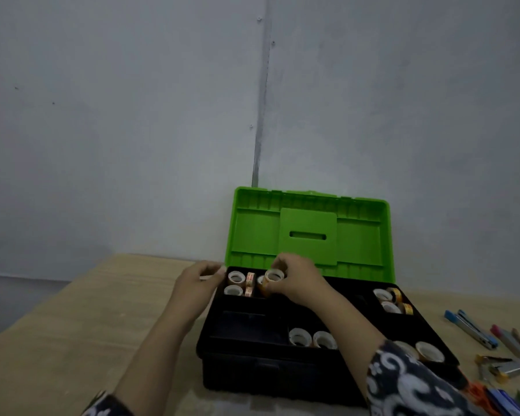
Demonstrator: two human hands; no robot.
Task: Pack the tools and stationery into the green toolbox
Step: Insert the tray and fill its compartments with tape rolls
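The green toolbox (309, 235) stands open on the wooden table (72, 310), its green lid upright against the grey wall (132, 115) and its black tray (252, 325) facing up. The right hand (294, 280) reaches into the tray's far left compartment and pinches a roll of tape (273, 277) between curled fingers and thumb, holding it at the right side of that compartment. Beside it in the same compartment sit two clear rolls (235, 283) and narrow patterned rolls (249, 284) standing on edge. The left hand (200, 280) rests at the tray's far left corner with its fingers loosely curled against the rim; whether it pinches anything I cannot tell. The far right compartment holds more tape rolls (392, 301), some clear and some yellow. Two rolls (312, 338) sit in a near middle compartment, and another roll (430, 351) lies in the near right one, partly behind the patterned sleeve (403, 382). On the table to the right of the box lie staplers (475, 327) and other stationery (505, 367), outside the box
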